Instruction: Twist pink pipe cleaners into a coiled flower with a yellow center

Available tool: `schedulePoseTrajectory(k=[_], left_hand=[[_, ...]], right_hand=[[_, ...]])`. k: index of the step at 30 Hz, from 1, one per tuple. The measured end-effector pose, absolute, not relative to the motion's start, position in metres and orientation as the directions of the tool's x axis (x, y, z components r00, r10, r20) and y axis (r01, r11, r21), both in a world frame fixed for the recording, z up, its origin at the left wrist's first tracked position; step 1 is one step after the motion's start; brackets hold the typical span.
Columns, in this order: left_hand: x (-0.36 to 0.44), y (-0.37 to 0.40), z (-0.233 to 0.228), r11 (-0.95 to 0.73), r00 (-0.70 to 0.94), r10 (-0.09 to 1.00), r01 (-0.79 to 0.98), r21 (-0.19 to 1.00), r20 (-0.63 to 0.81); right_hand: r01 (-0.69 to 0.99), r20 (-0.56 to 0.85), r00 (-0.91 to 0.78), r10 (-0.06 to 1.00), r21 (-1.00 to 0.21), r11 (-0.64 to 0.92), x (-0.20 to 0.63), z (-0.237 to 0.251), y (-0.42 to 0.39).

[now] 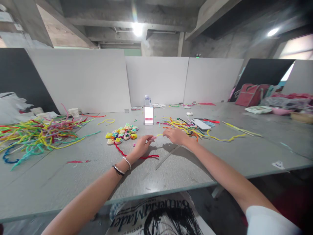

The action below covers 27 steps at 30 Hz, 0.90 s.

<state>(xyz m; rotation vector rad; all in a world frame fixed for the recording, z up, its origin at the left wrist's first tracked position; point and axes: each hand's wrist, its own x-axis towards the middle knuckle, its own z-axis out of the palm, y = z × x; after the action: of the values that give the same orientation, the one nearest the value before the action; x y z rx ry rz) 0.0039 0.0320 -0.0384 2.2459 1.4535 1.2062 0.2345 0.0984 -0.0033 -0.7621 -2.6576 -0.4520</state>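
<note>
My left hand point(143, 145), with bracelets at its wrist, pinches a small pink fuzzy piece point(153, 138) whose exact shape is too small to make out. From there a short yellow pipe cleaner point(159, 134) stretches across to my right hand point(175, 135), whose fingertips are closed on its other end. Just left of my left hand lies a cluster of small multicoloured fuzzy flowers point(122, 133). A red pipe cleaner point(151, 157) runs on the table under my left wrist. Below my right hand rests a thin grey strip, perhaps a ruler point(166, 159).
A big heap of pipe cleaners point(41, 133) covers the left. Behind my hands stands a labelled bottle point(148, 112). Beyond my right hand are more pipe cleaners point(179, 123), a phone point(202, 124) and scissors or pliers point(212, 120). White panels point(156, 80) border the back; a red bag point(251, 94) sits far right.
</note>
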Motion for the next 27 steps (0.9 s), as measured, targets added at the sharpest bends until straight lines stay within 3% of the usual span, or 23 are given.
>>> schedulePoseTrajectory(k=[9,21,27], left_hand=[[0.0042,0.0291,-0.0354,-0.497,0.196,0.823,0.703,0.508,0.533],[0.0041,0.0308,-0.0317,-0.446,0.127,0.872,0.607,0.658,0.473],[0.0043,0.0315,-0.0314,-0.445,0.085,0.862,0.598,0.667,0.5]], right_hand=[[0.545,0.411,-0.804,0.43,0.219,0.809,0.2327,-0.0042,0.0956],[0.473,0.44,-0.821,0.364,0.167,0.865,0.2296,-0.0053,0.0934],[0.4,0.434,-0.85,0.3,0.159,0.903,0.2298,-0.0026,0.0901]])
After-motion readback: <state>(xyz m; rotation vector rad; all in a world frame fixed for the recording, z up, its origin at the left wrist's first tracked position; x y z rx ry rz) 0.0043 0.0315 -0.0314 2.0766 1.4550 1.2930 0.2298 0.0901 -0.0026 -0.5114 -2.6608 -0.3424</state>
